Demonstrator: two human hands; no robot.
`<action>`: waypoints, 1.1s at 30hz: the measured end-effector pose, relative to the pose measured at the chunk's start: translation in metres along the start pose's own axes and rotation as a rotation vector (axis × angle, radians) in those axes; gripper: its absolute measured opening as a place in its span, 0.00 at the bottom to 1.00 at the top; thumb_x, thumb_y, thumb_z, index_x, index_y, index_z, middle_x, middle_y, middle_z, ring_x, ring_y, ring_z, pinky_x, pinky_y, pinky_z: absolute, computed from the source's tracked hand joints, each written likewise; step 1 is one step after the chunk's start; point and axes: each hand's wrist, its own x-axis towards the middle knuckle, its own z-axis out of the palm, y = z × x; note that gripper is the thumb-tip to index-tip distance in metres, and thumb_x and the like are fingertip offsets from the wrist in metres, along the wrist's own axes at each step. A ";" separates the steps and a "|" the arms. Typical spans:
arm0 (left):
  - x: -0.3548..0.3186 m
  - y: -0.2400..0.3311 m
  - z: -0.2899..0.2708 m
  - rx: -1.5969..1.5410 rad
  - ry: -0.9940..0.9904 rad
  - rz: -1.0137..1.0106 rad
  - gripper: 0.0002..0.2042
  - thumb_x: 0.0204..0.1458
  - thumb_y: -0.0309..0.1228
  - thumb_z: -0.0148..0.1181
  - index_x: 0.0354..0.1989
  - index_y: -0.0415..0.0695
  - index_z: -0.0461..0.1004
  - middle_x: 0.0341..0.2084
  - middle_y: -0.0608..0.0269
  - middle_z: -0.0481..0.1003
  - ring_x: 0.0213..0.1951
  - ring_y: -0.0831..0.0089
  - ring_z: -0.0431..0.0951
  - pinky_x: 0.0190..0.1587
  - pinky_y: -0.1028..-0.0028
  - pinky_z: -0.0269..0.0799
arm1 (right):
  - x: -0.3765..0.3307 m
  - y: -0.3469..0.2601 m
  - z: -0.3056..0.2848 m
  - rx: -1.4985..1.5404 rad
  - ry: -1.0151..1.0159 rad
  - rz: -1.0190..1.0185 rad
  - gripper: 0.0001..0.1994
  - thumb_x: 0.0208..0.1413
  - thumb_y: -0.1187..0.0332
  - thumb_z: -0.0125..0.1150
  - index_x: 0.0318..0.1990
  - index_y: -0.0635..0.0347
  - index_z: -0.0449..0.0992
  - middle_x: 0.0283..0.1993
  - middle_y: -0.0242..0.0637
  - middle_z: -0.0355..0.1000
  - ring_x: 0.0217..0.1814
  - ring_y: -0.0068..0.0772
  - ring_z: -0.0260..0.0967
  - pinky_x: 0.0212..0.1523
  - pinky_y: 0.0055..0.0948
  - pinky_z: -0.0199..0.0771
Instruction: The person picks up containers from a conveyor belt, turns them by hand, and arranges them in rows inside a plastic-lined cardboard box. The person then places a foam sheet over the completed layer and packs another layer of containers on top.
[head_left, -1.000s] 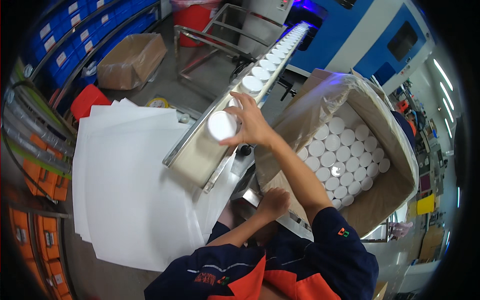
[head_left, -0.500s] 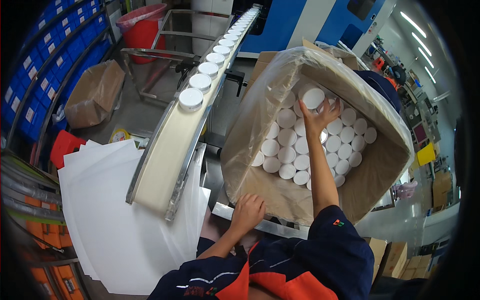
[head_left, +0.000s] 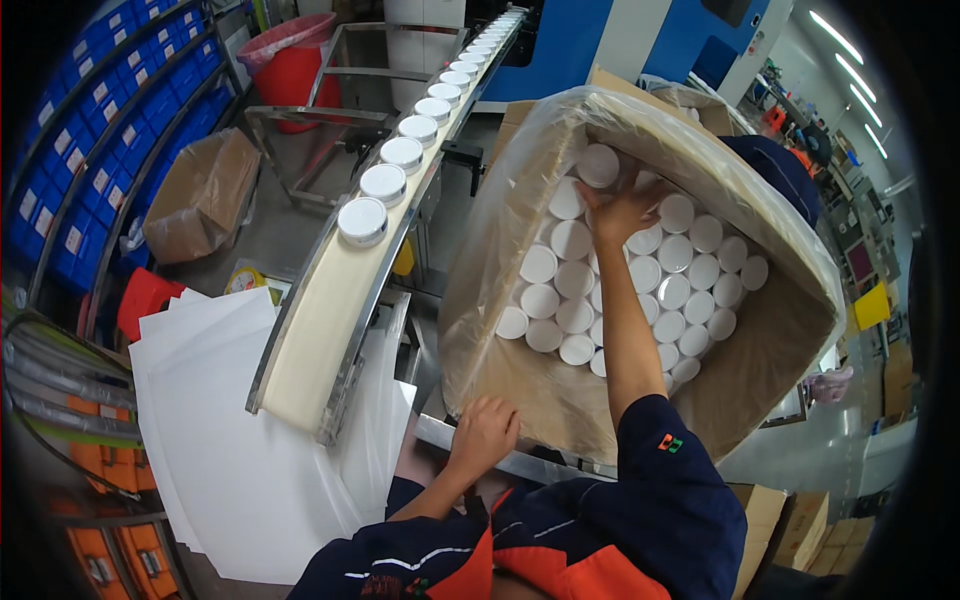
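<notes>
A large carton [head_left: 740, 390] lined with clear plastic stands in front of me, holding rows of round white-lidded jars [head_left: 674, 292]. My right hand [head_left: 622, 212] is down inside it, near the far left corner, fingers spread over the lids. One jar [head_left: 598, 166] sits against the far wall just beyond my thumb, and the hand seems free of it. My left hand [head_left: 487, 432] rests at the carton's near left corner, fingers curled together; whether they pinch the liner is hidden. Left of the carton, a conveyor [head_left: 305, 385] carries a line of the same jars [head_left: 362, 220].
White sheets [head_left: 215, 440] lie spread under the conveyor's near end. Further left are a cardboard box [head_left: 200, 200], a red bin [head_left: 290, 85] and racks of blue bins [head_left: 85, 150]. A metal frame [head_left: 540, 465] runs along the carton's near side. Someone's dark sleeve [head_left: 775, 170] shows behind the carton.
My right hand has lowered a jar into the carton's far left corner and its fingers have spread. Jars on the conveyor have come nearer. My left hand stays at the carton's corner.
</notes>
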 end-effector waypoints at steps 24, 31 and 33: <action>-0.281 0.020 -0.225 0.293 0.646 -0.689 0.16 0.48 0.22 0.66 0.46 0.38 0.74 0.49 0.47 0.75 0.48 0.54 0.75 0.49 0.63 0.72 | -0.018 0.028 -0.033 -0.192 -0.288 -0.564 0.44 0.58 0.47 0.59 0.75 0.53 0.43 0.76 0.57 0.42 0.74 0.58 0.52 0.65 0.61 0.59; -0.311 0.030 -0.218 0.653 -0.213 -0.755 0.63 0.14 0.44 0.83 0.71 0.61 0.55 0.72 0.47 0.48 0.70 0.45 0.53 0.65 0.40 0.52 | -0.105 -0.034 -0.128 0.838 -0.433 -0.295 0.15 0.59 0.77 0.58 0.54 0.64 0.75 0.42 0.47 0.81 0.39 0.35 0.81 0.40 0.31 0.80; -0.307 0.028 -0.217 0.635 -0.251 -0.786 0.58 0.21 0.41 0.82 0.70 0.60 0.57 0.71 0.47 0.49 0.69 0.47 0.54 0.64 0.42 0.54 | -0.146 -0.053 -0.173 1.008 -0.446 -0.269 0.11 0.58 0.80 0.58 0.48 0.66 0.78 0.37 0.43 0.81 0.35 0.29 0.80 0.37 0.26 0.78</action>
